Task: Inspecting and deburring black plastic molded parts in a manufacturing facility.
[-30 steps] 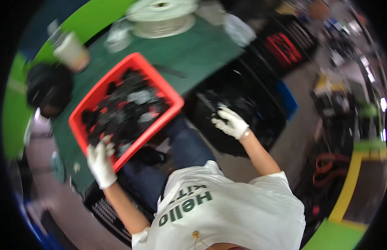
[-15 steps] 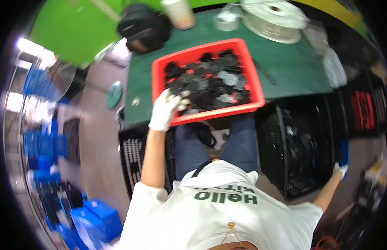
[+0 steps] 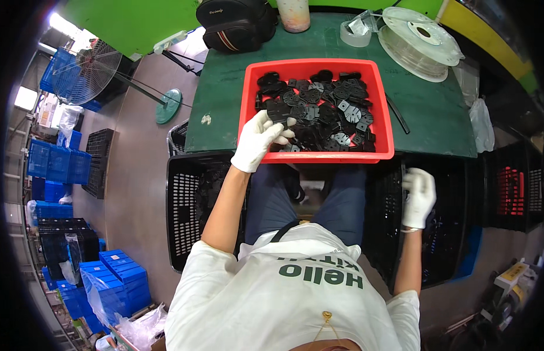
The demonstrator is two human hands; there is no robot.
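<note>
A red plastic tray (image 3: 386, 126) sits on the green tabletop, filled with a loose heap of small flat black plastic parts (image 3: 318, 111). My left hand (image 3: 254, 143), in a white glove, reaches over the tray's near left edge. Its fingers are bent around a flat black plastic part (image 3: 277, 110) at the left of the heap. My right hand (image 3: 421, 198), also gloved in white, is over the black crate (image 3: 441, 240) to the right of my legs. Motion smears its fingers, so their grip does not show.
Another black crate (image 3: 184, 210) with dark parts stands left of my legs. On the green table (image 3: 225, 88) are a black bag (image 3: 237, 26), a clear spool (image 3: 421, 44), a tape roll (image 3: 355, 36), a cup (image 3: 294, 14) and a thin black strip (image 3: 397, 114). A fan (image 3: 87, 73) stands at left.
My right hand has come in from the far right, beside a blue bin, to above the right crate. The left hand stays at the tray. The whole view has shifted.
</note>
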